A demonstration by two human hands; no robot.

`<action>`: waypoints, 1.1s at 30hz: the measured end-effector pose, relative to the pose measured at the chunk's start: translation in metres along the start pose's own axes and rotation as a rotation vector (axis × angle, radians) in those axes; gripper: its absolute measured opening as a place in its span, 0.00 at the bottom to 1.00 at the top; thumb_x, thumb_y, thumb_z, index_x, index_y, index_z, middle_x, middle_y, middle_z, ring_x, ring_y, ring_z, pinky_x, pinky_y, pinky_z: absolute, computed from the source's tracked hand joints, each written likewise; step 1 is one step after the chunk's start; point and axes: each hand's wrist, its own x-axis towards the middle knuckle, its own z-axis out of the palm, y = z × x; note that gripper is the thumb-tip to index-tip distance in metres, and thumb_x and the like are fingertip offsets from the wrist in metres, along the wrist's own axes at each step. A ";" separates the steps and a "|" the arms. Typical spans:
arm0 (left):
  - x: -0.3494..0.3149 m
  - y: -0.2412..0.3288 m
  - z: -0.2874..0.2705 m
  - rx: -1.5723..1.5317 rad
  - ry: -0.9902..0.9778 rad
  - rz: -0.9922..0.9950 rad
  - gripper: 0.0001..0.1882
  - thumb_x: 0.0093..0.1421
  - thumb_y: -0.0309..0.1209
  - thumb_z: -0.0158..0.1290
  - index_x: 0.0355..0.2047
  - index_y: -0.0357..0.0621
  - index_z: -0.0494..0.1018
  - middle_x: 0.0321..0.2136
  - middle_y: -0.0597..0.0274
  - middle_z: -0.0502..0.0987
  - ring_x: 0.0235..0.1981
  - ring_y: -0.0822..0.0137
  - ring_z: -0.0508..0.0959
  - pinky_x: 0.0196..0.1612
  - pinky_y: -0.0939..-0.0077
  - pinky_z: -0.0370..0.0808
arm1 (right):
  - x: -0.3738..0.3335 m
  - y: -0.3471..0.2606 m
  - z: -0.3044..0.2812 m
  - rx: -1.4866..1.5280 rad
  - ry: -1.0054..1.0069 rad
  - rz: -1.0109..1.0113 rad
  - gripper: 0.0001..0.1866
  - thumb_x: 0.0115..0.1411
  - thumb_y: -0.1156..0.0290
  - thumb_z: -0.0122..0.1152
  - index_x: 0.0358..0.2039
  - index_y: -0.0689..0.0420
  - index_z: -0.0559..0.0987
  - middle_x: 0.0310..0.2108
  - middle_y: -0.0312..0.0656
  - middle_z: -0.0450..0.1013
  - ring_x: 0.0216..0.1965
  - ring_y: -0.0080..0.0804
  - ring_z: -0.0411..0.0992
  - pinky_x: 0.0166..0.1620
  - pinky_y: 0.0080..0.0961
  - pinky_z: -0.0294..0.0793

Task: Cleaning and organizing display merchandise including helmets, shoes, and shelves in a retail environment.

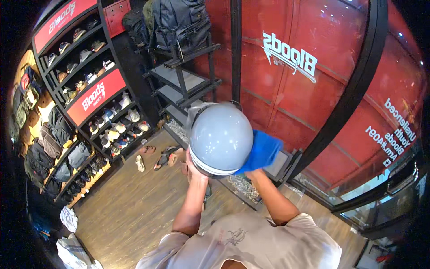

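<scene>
Left fingers (pixel 191 163) holding grey helmet (pixel 221 139) | right fingers hidden by blue cloth (pixel 265 151) | grip unclear

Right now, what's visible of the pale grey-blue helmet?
The glossy, pale grey-blue domed helmet looks like hard plastic, with white and dark bands near its lower edge. It is held up, dome toward the camera, inside hidden. The left hand supports its lower left; a bright blue cloth appears against its right, mostly hiding the right hand.
</scene>
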 end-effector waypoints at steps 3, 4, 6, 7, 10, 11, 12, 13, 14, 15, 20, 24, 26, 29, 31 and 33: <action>0.002 -0.008 -0.015 0.068 -0.061 -0.087 0.26 0.64 0.49 0.41 0.55 0.46 0.69 0.53 0.56 0.73 0.51 0.53 0.74 0.57 0.56 0.70 | 0.016 0.011 -0.037 0.076 0.042 0.148 0.27 0.68 0.51 0.43 0.63 0.51 0.63 0.62 0.44 0.63 0.59 0.38 0.64 0.62 0.43 0.63; 0.005 -0.008 -0.027 0.076 -0.034 -0.119 0.27 0.64 0.49 0.41 0.55 0.46 0.69 0.52 0.55 0.74 0.51 0.53 0.74 0.56 0.57 0.70 | 0.019 0.009 -0.042 0.136 0.039 0.276 0.27 0.68 0.50 0.42 0.61 0.51 0.66 0.59 0.44 0.66 0.57 0.38 0.67 0.59 0.43 0.66; 0.005 -0.015 -0.028 0.081 -0.012 -0.175 0.26 0.65 0.49 0.41 0.54 0.46 0.71 0.51 0.55 0.75 0.50 0.54 0.74 0.55 0.56 0.71 | 0.027 0.003 -0.050 0.353 -0.056 0.470 0.30 0.66 0.43 0.41 0.56 0.52 0.72 0.51 0.43 0.73 0.49 0.39 0.73 0.52 0.45 0.74; 0.003 -0.018 -0.032 0.099 0.012 -0.189 0.26 0.65 0.49 0.41 0.54 0.46 0.71 0.51 0.55 0.75 0.50 0.55 0.75 0.55 0.56 0.71 | 0.026 0.004 -0.052 0.355 -0.055 0.469 0.30 0.66 0.43 0.41 0.56 0.52 0.72 0.51 0.43 0.73 0.49 0.39 0.73 0.52 0.45 0.74; -0.009 -0.026 -0.043 0.059 0.026 -0.201 0.23 0.66 0.47 0.42 0.50 0.45 0.73 0.46 0.56 0.78 0.45 0.56 0.77 0.51 0.59 0.75 | 0.012 0.008 -0.045 0.599 -0.235 0.527 0.37 0.62 0.34 0.40 0.55 0.53 0.72 0.51 0.44 0.73 0.49 0.41 0.72 0.53 0.48 0.73; -0.013 -0.033 -0.039 0.114 -0.077 -0.179 0.22 0.66 0.46 0.43 0.49 0.45 0.74 0.45 0.58 0.78 0.44 0.57 0.77 0.51 0.61 0.75 | 0.005 0.017 -0.053 0.569 -0.110 0.487 0.40 0.60 0.31 0.39 0.55 0.53 0.72 0.51 0.44 0.73 0.49 0.42 0.73 0.52 0.49 0.73; -0.010 -0.033 -0.052 0.118 -0.074 -0.168 0.22 0.66 0.46 0.43 0.49 0.45 0.74 0.45 0.58 0.78 0.44 0.57 0.77 0.51 0.61 0.75 | 0.001 0.022 -0.050 0.534 -0.002 0.465 0.43 0.57 0.27 0.38 0.55 0.54 0.72 0.50 0.44 0.73 0.48 0.42 0.73 0.52 0.49 0.73; -0.002 -0.034 -0.069 0.083 -0.097 -0.226 0.23 0.66 0.48 0.42 0.51 0.46 0.72 0.47 0.57 0.77 0.46 0.57 0.77 0.51 0.60 0.75 | 0.001 0.024 -0.049 0.537 -0.010 0.473 0.43 0.57 0.27 0.38 0.55 0.54 0.72 0.50 0.44 0.73 0.48 0.42 0.73 0.52 0.49 0.73; -0.001 -0.035 -0.087 0.046 -0.112 -0.286 0.25 0.65 0.49 0.41 0.53 0.47 0.71 0.49 0.57 0.76 0.48 0.56 0.76 0.51 0.58 0.74 | -0.004 0.023 -0.045 0.386 0.072 0.424 0.43 0.58 0.28 0.37 0.54 0.54 0.72 0.50 0.45 0.73 0.48 0.42 0.73 0.52 0.50 0.73; -0.003 -0.032 -0.092 -0.065 -0.123 -0.386 0.24 0.66 0.49 0.40 0.54 0.47 0.70 0.48 0.57 0.76 0.46 0.56 0.76 0.51 0.59 0.75 | -0.009 0.016 -0.039 0.236 0.157 0.365 0.43 0.58 0.28 0.37 0.54 0.54 0.73 0.51 0.45 0.73 0.47 0.43 0.73 0.51 0.50 0.73; -0.001 -0.043 -0.084 -0.014 -0.093 -0.401 0.25 0.66 0.49 0.40 0.54 0.46 0.70 0.48 0.57 0.76 0.47 0.57 0.76 0.51 0.60 0.74 | 0.018 0.015 -0.067 0.292 0.057 0.245 0.37 0.61 0.33 0.41 0.55 0.53 0.73 0.49 0.46 0.74 0.46 0.40 0.74 0.49 0.41 0.75; -0.007 -0.045 -0.087 0.017 -0.042 -0.359 0.26 0.66 0.50 0.40 0.54 0.45 0.70 0.49 0.58 0.76 0.48 0.58 0.76 0.52 0.61 0.74 | 0.017 0.008 -0.050 0.296 0.069 0.265 0.40 0.61 0.32 0.39 0.52 0.57 0.74 0.47 0.48 0.75 0.44 0.40 0.74 0.51 0.43 0.73; -0.006 -0.051 -0.084 0.024 -0.023 -0.335 0.27 0.66 0.50 0.40 0.54 0.44 0.70 0.49 0.58 0.75 0.48 0.58 0.76 0.52 0.62 0.74 | -0.012 -0.046 0.010 0.502 -0.115 0.380 0.45 0.59 0.28 0.33 0.56 0.55 0.71 0.53 0.48 0.71 0.49 0.44 0.71 0.54 0.49 0.70; -0.002 -0.070 -0.074 0.040 -0.014 -0.330 0.27 0.66 0.50 0.40 0.54 0.43 0.70 0.50 0.58 0.75 0.48 0.58 0.76 0.53 0.63 0.74 | -0.024 -0.034 0.001 0.476 -0.043 0.403 0.47 0.59 0.26 0.25 0.64 0.50 0.62 0.62 0.47 0.62 0.58 0.47 0.64 0.57 0.53 0.66; -0.002 -0.075 -0.074 0.057 -0.011 -0.309 0.27 0.66 0.50 0.40 0.54 0.43 0.70 0.49 0.58 0.75 0.48 0.58 0.76 0.52 0.63 0.74 | -0.024 -0.033 -0.003 0.515 0.009 0.401 0.41 0.63 0.32 0.27 0.61 0.51 0.66 0.59 0.46 0.66 0.55 0.47 0.68 0.56 0.52 0.67; -0.014 -0.074 -0.088 0.075 -0.009 -0.308 0.26 0.66 0.50 0.40 0.54 0.44 0.70 0.49 0.58 0.75 0.48 0.59 0.75 0.52 0.63 0.74 | -0.017 -0.021 -0.023 0.418 0.050 0.382 0.38 0.64 0.35 0.30 0.59 0.53 0.68 0.56 0.45 0.69 0.53 0.45 0.70 0.56 0.51 0.68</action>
